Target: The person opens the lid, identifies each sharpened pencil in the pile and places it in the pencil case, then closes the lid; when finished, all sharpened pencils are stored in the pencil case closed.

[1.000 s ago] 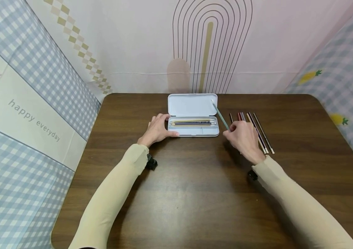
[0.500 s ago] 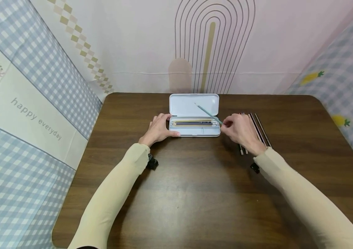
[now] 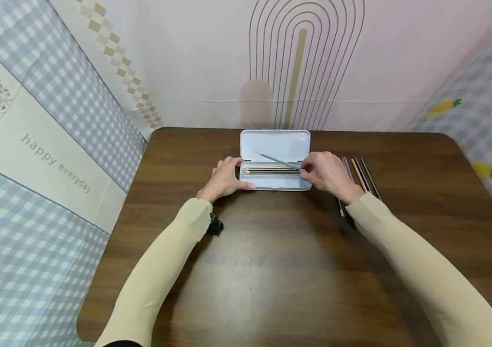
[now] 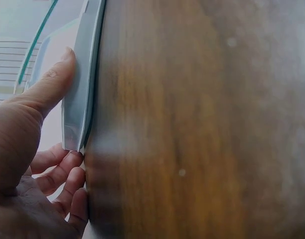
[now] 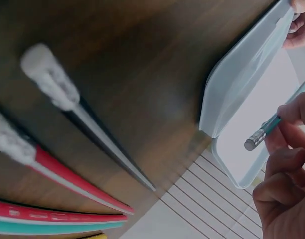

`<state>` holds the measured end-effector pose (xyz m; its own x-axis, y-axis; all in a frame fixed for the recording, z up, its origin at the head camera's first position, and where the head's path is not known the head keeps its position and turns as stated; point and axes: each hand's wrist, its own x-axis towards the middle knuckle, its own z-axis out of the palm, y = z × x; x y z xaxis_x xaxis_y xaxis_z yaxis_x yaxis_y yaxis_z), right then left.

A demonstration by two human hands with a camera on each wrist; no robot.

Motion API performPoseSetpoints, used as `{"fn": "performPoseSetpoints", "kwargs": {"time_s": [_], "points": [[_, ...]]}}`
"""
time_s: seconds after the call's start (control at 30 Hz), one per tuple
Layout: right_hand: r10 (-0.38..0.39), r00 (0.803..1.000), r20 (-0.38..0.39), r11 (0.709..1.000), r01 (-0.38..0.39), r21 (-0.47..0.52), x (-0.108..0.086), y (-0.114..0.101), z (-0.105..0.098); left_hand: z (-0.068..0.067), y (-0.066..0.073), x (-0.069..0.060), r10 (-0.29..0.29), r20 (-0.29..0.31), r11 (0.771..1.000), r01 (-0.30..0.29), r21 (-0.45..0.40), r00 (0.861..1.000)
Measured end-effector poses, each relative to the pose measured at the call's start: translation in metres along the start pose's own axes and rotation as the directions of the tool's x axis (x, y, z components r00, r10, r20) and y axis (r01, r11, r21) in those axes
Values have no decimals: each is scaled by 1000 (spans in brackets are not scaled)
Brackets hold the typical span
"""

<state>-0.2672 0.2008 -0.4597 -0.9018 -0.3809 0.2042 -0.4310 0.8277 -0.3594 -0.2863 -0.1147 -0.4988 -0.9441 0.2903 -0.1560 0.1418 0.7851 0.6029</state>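
Observation:
A light pencil case (image 3: 275, 187) lies with its lid raised at the back of the table, several pencils (image 3: 267, 170) lying in its rear compartment. My left hand (image 3: 223, 179) holds the case's left end, thumb on the front edge and fingers bent round the corner; the left wrist view shows the thumb (image 4: 57, 82) against the case wall. Over the case's right end, my right hand (image 3: 325, 174) pinches a teal pencil (image 3: 278, 160) near its eraser end. That pencil slants above the case, its point toward the left. In the right wrist view its eraser (image 5: 250, 144) sticks out past the fingers.
To the right of the case, several more pencils (image 3: 364, 176) lie side by side on the brown table (image 3: 246, 270), partly hidden by the right hand and sleeve. A patterned cloth (image 3: 202, 58) hangs behind the table's far edge.
My right hand has moved left with the teal pencil, from beside the case to over its right end. The pencil has swung to a flatter slant. The left hand stays on the case.

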Motion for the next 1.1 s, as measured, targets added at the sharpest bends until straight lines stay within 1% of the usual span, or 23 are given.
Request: {"fn": "performPoseSetpoints", "kwargs": {"time_s": [0.13, 0.23, 0.3, 0.43, 0.7, 0.83, 1.1], "points": [[-39, 998, 58, 999, 41, -35, 10, 4, 4, 1, 1, 1, 0, -3, 1000, 0, -1, 1000], [-67, 992, 111, 995, 74, -60, 17, 8, 6, 1, 1, 1, -3, -2, 1000, 3, 2, 1000], [-82, 988, 129, 993, 93, -77, 22, 11, 7, 1, 2, 2, -4, 0, 1000, 4, 5, 1000], [-110, 984, 139, 985, 127, -118, 29, 12, 8, 2, 3, 2, -5, -2, 1000, 5, 1, 1000], [-158, 968, 195, 964, 194, -181, 37, 10, 14, 1, 2, 2, 0, -6, 1000, 0, -7, 1000], [-165, 964, 207, 962, 204, -183, 39, 12, 17, 1, 1, 2, -4, -5, 1000, 4, -11, 1000], [-194, 960, 204, 960, 228, -160, 41, 15, 20, 1, -1, 2, -11, -3, 1000, 11, -4, 1000]]}}
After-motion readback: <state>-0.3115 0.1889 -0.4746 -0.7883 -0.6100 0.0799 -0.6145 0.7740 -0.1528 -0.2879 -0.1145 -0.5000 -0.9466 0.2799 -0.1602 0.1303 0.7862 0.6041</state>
